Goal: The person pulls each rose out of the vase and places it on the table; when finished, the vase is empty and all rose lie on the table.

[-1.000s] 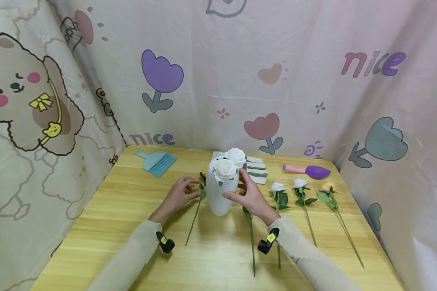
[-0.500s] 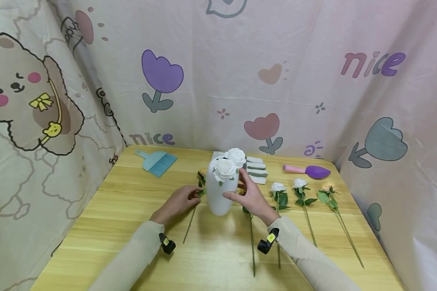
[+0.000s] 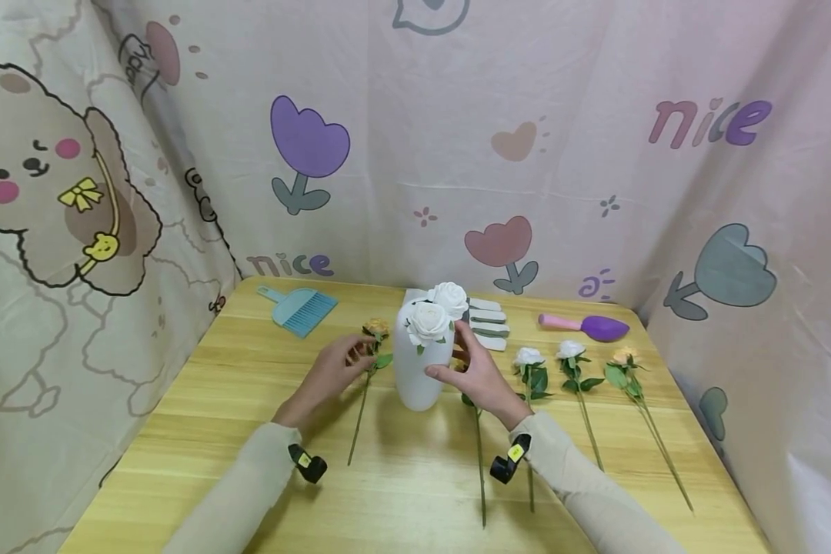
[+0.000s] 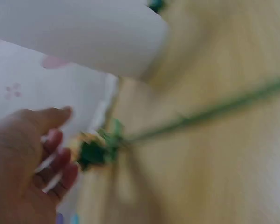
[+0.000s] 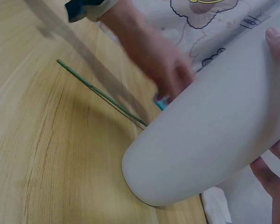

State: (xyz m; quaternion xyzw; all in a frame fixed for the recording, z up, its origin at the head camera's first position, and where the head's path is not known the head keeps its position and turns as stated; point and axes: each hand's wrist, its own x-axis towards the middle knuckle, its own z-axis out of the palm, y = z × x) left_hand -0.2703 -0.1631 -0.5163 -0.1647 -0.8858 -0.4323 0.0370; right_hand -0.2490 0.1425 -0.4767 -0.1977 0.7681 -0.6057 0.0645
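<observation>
My right hand (image 3: 483, 381) grips the side of a tall white vase (image 3: 415, 381) that stands on the table, thumb in front and fingers behind. Two white roses (image 3: 427, 323) show at the vase's mouth. Left of the vase, an orange-yellow rose (image 3: 376, 328) lies with its green stem toward the table's front. My left hand (image 3: 330, 373) is beside that rose's upper stem. In the left wrist view its fingers (image 4: 60, 163) are loosely bent, thumb apart, with nothing between them; the rose head (image 4: 91, 151) is just past the fingertips.
Right of the vase lie two white roses (image 3: 528, 358), another orange rose (image 3: 623, 355) and a stem (image 3: 480, 469) whose bloom is mostly behind my right hand. Striped gloves (image 3: 488, 323), a purple trowel (image 3: 602, 328) and a blue dustpan with brush (image 3: 298, 306) lie along the back.
My left hand closed in on the orange-yellow rose, then drew back left with looser fingers. The rose has shifted left, its bloom now clear of the vase. The right hand and vase have not moved.
</observation>
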